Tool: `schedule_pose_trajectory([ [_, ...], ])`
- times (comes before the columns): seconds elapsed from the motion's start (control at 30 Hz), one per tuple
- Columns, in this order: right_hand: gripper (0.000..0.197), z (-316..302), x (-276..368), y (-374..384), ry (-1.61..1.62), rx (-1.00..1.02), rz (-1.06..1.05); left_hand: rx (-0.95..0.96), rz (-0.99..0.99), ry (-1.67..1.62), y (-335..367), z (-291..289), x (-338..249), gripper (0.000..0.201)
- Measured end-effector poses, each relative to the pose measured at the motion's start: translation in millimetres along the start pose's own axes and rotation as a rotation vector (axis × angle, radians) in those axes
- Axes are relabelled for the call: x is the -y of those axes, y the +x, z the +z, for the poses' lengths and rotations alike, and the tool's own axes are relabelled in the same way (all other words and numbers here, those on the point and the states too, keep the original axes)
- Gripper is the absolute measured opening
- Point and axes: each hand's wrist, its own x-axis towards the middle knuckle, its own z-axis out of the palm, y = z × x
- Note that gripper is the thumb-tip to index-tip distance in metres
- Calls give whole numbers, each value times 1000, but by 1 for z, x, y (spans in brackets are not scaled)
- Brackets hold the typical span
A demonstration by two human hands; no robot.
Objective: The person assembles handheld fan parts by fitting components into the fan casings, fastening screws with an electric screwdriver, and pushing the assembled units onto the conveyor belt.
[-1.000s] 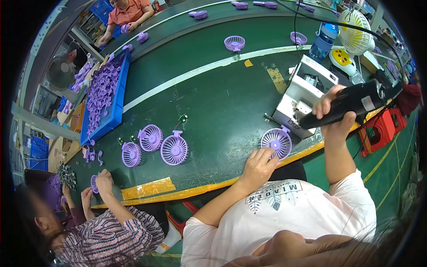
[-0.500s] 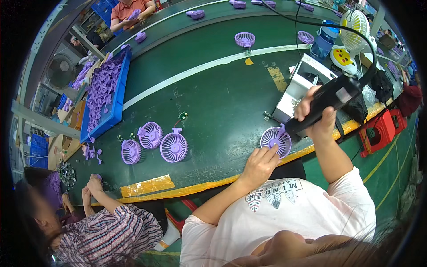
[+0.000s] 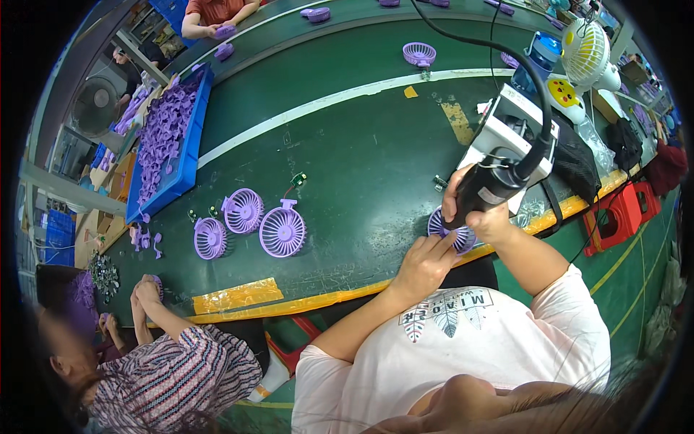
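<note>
My right hand (image 3: 483, 219) is wrapped round a black corded power tool (image 3: 494, 184), apparently an electric screwdriver. It stands steeply over a round purple fan cage (image 3: 466, 240) at the table's near edge, its tip hidden by my hand. Pressed together, the fingers of my left hand (image 3: 423, 269) hold that cage against the table from its left side. Left of centre lie three more fan cages: a small one (image 3: 210, 239), one behind it (image 3: 243, 211) and a larger one (image 3: 283, 232). A small green circuit board (image 3: 298, 179) is wired to the larger cage.
A white box-shaped device (image 3: 522, 108) stands behind the tool, near a blue bottle (image 3: 543, 54) and a white fan (image 3: 585, 54). At left, a blue tray (image 3: 189, 170) holds purple parts. A co-worker's hands (image 3: 147, 293) work at lower left. Another cage (image 3: 419, 54) lies farther back.
My right hand has brought the tool left and tilted it from nearly level to steep over the fan cage. The left hand stays on the cage. The far cage has shifted right.
</note>
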Motion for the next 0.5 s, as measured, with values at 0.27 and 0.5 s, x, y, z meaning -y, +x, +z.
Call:
schedule_pose_trajectory([
  [0.27, 61, -8, 3, 1, 24, 33, -6, 31, 16, 14, -2, -3, 2, 16],
  [0.5, 68, -25, 35, -5, 23, -193, -194, 258, 215, 132, 8, -33, 36, 12],
])
